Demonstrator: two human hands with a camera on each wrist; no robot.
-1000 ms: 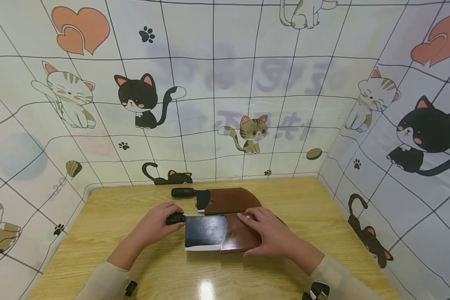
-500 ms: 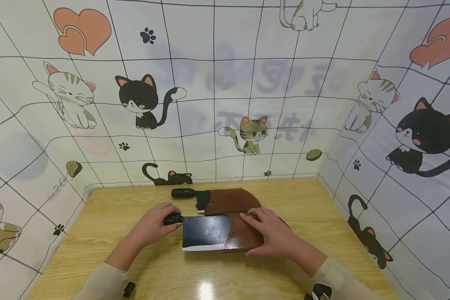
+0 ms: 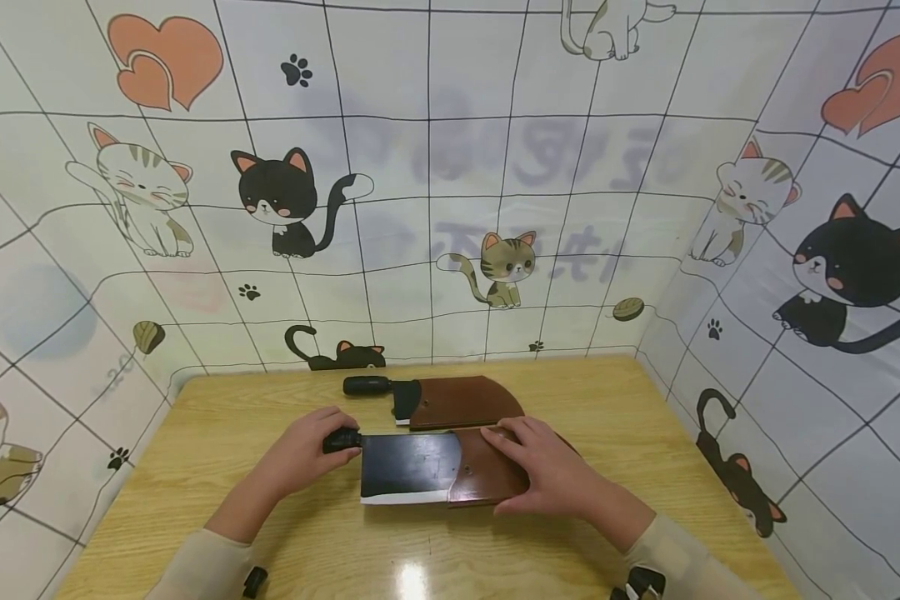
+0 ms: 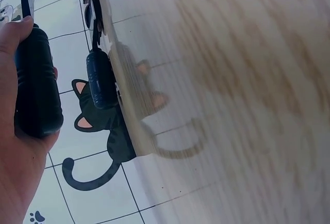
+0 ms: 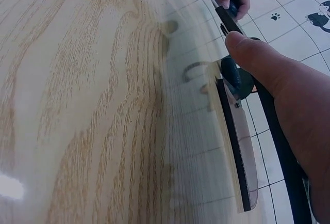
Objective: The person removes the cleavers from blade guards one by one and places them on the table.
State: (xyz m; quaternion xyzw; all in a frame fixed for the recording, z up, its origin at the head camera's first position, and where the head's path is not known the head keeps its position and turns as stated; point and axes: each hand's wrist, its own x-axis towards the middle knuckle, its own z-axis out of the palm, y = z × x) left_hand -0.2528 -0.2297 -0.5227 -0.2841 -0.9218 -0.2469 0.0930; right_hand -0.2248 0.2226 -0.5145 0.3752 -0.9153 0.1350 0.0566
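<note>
A cleaver with a dark, wide blade [image 3: 407, 467] and a pale lower edge lies partly inside a brown leather sheath [image 3: 487, 475]. My left hand [image 3: 300, 450] grips its black handle [image 3: 341, 440], which shows ridges in the left wrist view. From the other end my right hand [image 3: 551, 475] holds the sheath, thumb on the near side and fingers over the top. The right wrist view shows the pair raised over the table, with the right thumb [image 5: 245, 46] along the sheath's side. The blade's far part is hidden in the sheath.
Behind, on the wooden table [image 3: 217, 417], lies a second knife with a black handle [image 3: 367, 385], in its own brown sheath [image 3: 457, 402]. A white cloth [image 3: 435, 192] printed with cats and grid lines hangs at the back and both sides.
My left hand has moved slightly left with the cleaver, and the sheath has shifted a little right. More of the blade shows outside the sheath. The second knife has stayed put.
</note>
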